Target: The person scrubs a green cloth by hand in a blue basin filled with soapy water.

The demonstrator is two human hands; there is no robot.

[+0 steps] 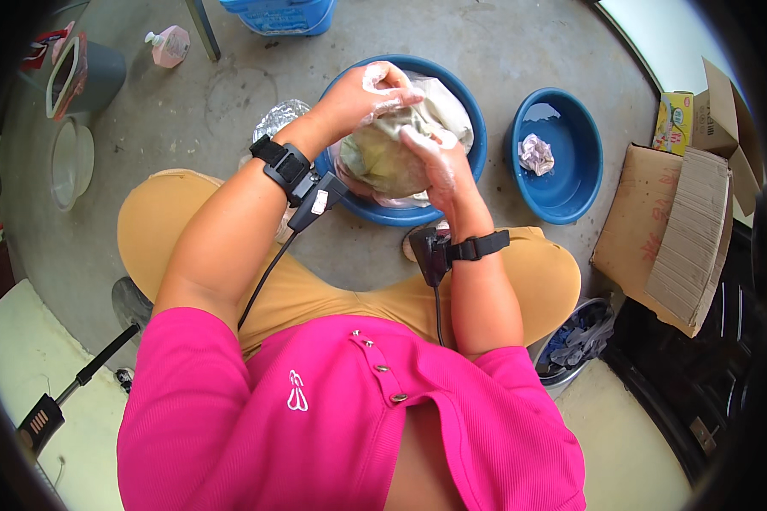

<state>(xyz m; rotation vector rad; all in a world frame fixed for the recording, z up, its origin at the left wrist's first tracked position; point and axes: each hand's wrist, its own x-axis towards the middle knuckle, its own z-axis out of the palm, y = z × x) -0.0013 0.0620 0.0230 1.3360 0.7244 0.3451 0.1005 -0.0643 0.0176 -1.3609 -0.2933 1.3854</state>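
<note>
Loosely bunched pale cloth [388,149] in foamy hands [368,94], round basin [453,78] beneath.

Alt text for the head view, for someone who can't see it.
A person's left hand and right hand, both foamy, hold a pale cloth over a blue basin; another basin at right holds a crumpled cloth.

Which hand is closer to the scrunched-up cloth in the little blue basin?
The right. The right hand is over the bigger basin, left of the scrunched-up cloth; the left hand is over that basin too, but farther left.
</note>
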